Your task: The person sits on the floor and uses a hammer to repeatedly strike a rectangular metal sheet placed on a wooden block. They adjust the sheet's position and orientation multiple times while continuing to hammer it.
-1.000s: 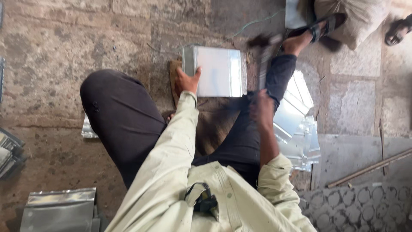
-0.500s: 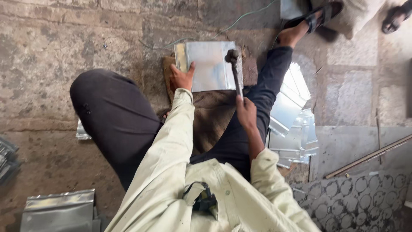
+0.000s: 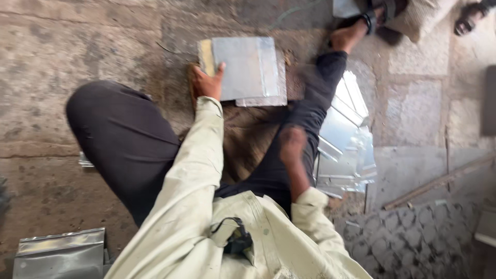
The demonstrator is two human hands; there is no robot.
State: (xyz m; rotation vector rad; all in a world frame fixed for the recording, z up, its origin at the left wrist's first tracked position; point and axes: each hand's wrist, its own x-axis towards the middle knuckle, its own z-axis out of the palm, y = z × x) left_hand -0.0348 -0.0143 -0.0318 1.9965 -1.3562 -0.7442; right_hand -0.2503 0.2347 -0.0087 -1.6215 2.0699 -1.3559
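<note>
The left hand (image 3: 207, 83) lies flat with fingers spread on the near left edge of a grey metal sheet (image 3: 247, 68), pressing it down against the stone floor (image 3: 77, 46); it sits in the same place as half a second ago. The right hand (image 3: 292, 145) is a motion-blurred smear, now pulled back over the dark trouser leg (image 3: 315, 98), well apart from the sheet. Earlier it was out over the sheet's right edge with a hammer gripped in it; now the hammer cannot be made out and I cannot tell whether the fist is closed. The sheet lies on a yellowish block (image 3: 207, 54) between the person's legs, with a 2nd sheet edge showing under it. To the right of the leg lies a pile of shiny metal offcuts (image 3: 343, 144). A folded metal piece (image 3: 59, 253) rests at lower left. A sandalled foot (image 3: 361, 26) is at upper right.
</note>
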